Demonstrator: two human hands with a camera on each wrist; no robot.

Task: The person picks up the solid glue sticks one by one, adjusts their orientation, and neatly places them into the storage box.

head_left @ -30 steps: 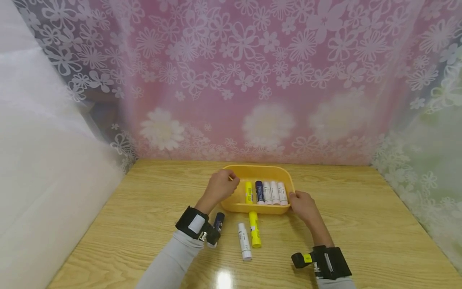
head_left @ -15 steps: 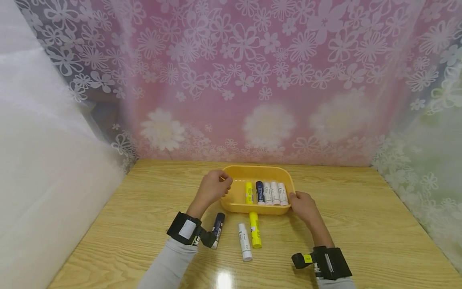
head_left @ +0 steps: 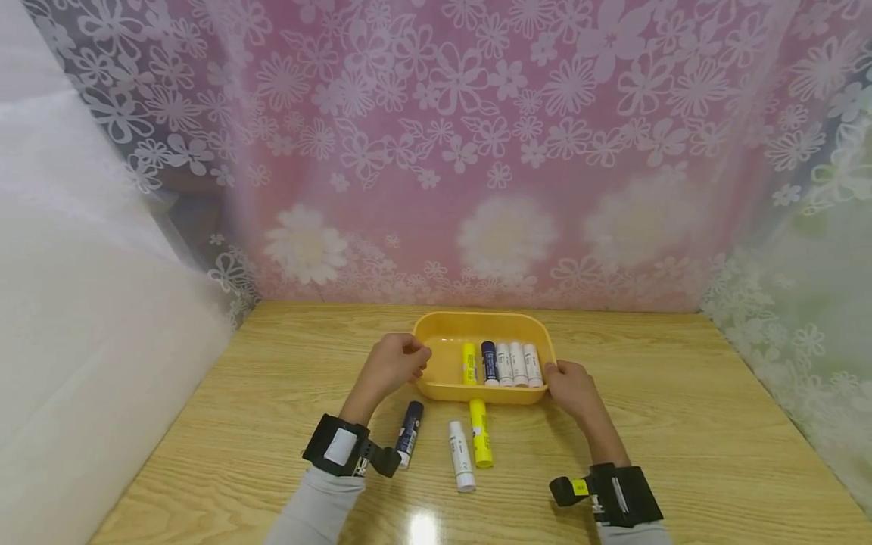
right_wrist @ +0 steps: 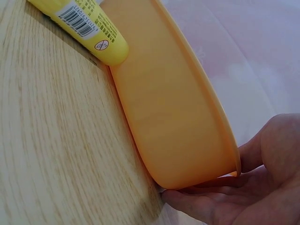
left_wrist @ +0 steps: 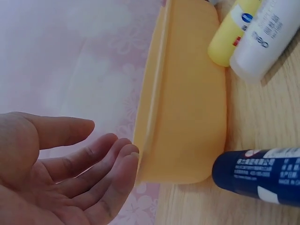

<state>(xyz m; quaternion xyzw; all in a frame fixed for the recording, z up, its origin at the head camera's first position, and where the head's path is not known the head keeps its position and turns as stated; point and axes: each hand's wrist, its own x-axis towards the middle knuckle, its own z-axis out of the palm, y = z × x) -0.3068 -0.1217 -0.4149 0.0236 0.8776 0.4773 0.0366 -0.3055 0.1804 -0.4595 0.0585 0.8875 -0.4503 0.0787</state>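
A yellow plastic basket (head_left: 443, 392) stands toward the back of the table with several glue sticks side by side in its right part: a yellow one (head_left: 469, 363), a dark blue one (head_left: 490, 363) and several white ones (head_left: 518, 365). My right hand (head_left: 574, 387) grips the basket's right front corner, thumb at the rim and fingers beneath in the right wrist view. Beside the left end, my left hand (head_left: 391, 365) holds nothing, its fingers loosely bent and thumb apart in the left wrist view. Whether its fingertips touch the basket, I cannot tell.
In front of the basket lie a dark blue glue stick (head_left: 409, 434), a white glue stick (head_left: 461, 456) and a yellow glue stick (head_left: 481, 434), whose far end meets the basket's front wall. A flowered curtain (head_left: 477, 151) hangs behind the wooden table (head_left: 681, 424).
My left hand has moved left and toward me, from over the basket's left part to beside its left end. My right hand keeps its grip on the corner.
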